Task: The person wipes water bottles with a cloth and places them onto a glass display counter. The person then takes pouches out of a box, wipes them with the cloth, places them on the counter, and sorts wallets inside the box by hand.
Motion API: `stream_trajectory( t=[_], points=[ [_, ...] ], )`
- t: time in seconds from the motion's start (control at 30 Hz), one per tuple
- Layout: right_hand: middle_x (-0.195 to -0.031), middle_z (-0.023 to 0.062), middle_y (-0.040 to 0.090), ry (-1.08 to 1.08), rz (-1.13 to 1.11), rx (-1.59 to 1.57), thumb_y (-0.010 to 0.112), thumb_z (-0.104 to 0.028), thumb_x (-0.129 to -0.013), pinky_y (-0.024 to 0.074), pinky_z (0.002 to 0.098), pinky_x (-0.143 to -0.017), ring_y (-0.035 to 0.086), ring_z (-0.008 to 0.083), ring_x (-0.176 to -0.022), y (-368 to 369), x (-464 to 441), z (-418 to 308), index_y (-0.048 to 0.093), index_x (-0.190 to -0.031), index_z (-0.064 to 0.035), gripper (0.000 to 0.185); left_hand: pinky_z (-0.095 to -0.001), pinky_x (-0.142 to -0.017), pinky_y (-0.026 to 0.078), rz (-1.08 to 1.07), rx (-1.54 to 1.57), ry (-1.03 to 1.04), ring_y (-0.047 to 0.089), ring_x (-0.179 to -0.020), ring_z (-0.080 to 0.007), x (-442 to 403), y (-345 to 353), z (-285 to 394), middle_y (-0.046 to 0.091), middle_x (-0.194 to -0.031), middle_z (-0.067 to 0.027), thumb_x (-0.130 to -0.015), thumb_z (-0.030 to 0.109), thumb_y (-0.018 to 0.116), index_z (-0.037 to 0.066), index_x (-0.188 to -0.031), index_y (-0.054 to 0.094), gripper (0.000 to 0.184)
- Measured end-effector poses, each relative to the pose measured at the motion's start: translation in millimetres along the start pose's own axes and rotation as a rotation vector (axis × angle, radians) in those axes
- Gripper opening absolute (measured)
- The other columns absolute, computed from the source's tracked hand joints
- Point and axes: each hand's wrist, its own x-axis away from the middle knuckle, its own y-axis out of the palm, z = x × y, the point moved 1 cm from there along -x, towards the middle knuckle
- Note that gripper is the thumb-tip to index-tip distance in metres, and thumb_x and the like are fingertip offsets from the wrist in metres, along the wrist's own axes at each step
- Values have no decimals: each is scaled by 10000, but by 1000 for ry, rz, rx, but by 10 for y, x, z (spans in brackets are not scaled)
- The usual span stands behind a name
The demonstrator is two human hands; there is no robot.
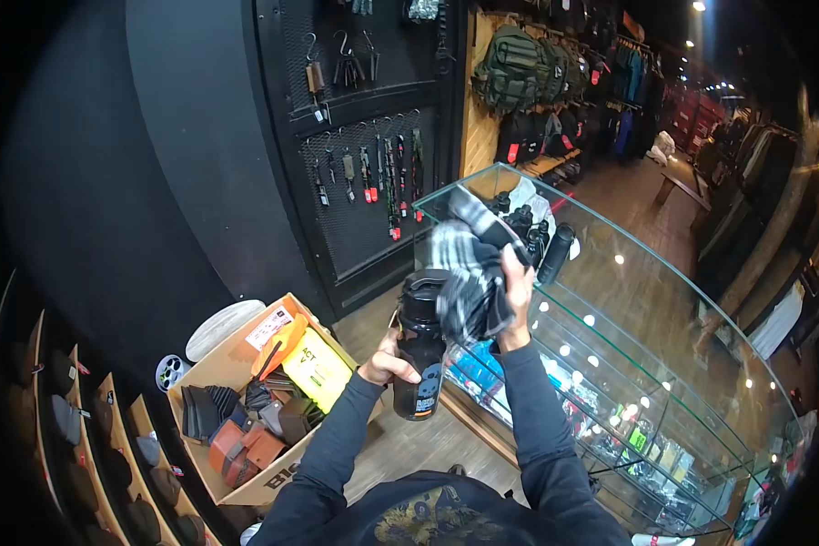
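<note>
My left hand (389,364) is wrapped round a black water bottle (419,337) with a looped lid and a skull print low on its side. The bottle stands upright in the air, left of the glass counter. My right hand (517,300) grips a bunched black-and-white checked cloth (469,264), smeared by motion, beside the bottle's upper part. Whether the cloth touches the bottle I cannot tell. On the counter behind the cloth stand several dark bottles (557,253), partly hidden, with a white plastic bag (539,207) among them.
A glass display counter (628,241) curves along the right, packed goods on its shelves. At lower left, a cardboard box (255,478) holds wallets, dark cloth items and a yellow pack (318,369). Cap racks (109,437) line the left edge. Lanyards (391,187) hang on a mesh panel.
</note>
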Motion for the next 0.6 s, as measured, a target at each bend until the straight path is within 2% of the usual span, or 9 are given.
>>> stream_trajectory(
  t=[0.03,0.07,0.1,0.2,0.3,0.37,0.5,0.53,0.6],
  points=[
    [-1193,117,659,-58,-103,98,565,-248,-962,487,317,-928,644,189,-1031,101,2,-115,579,-1297,30,436,-383,-903,518,36,-82,-42,652,-989,-250,-16,4,-38,655,-1101,-121,-449,47,698,-21,-1267,539,836],
    [-1070,150,707,-483,-299,380,577,-276,-940,507,370,-893,671,260,-974,296,-11,-239,665,-1161,38,394,-333,-905,500,16,-92,-77,641,-981,-221,-12,5,-53,657,-1090,-91,-459,92,706,-28,-1229,566,792],
    [-1029,167,713,-413,-539,426,602,-246,-927,520,349,-851,688,263,-936,385,0,-370,696,-1064,47,337,-283,-906,482,-2,-103,-113,631,-973,-192,1,8,-51,660,-1079,-61,-469,138,713,-35,-1190,593,752],
    [-906,166,720,-345,-527,452,658,-83,-890,526,304,-730,691,237,-784,380,63,-369,711,-854,59,156,-331,-958,505,-63,-356,68,607,-1114,-195,4,-225,-274,607,-1236,-95,-672,548,707,-8,-1334,477,895],
    [-857,171,730,-445,-206,380,642,-85,-901,530,284,-686,701,217,-733,330,250,-232,698,-801,103,220,-335,-949,532,-100,-161,-89,624,-1092,-207,56,-292,-456,618,-1210,-102,-720,512,711,10,-1323,498,813],
    [-854,198,723,-478,-117,297,640,-135,-904,527,297,-685,698,235,-738,245,344,-98,679,-785,120,284,-328,-981,468,-29,-208,-33,573,-1105,-205,68,-174,-396,584,-1243,-79,-599,252,722,11,-1379,451,859],
    [-557,14,492,-540,349,511,703,-74,-873,319,283,-476,430,86,-508,87,380,57,544,-618,14,313,-358,-993,452,172,-88,36,566,-1093,-232,166,128,-193,564,-1268,-73,-479,-34,755,28,-1434,406,1019],
    [-545,-27,414,-477,432,509,691,-134,-907,280,287,-477,375,57,-522,59,352,69,500,-603,-12,378,-371,-1019,446,27,-59,2,568,-1144,-230,147,104,-105,577,-1288,-82,-486,-52,759,23,-1422,425,997],
    [-584,-44,484,-301,532,461,656,-231,-950,332,260,-526,435,58,-571,-109,310,143,576,-656,-4,380,-367,-1039,436,32,-97,59,564,-1174,-225,179,-86,-66,595,-1281,-81,-500,-27,788,18,-1384,470,941]
  ],
)
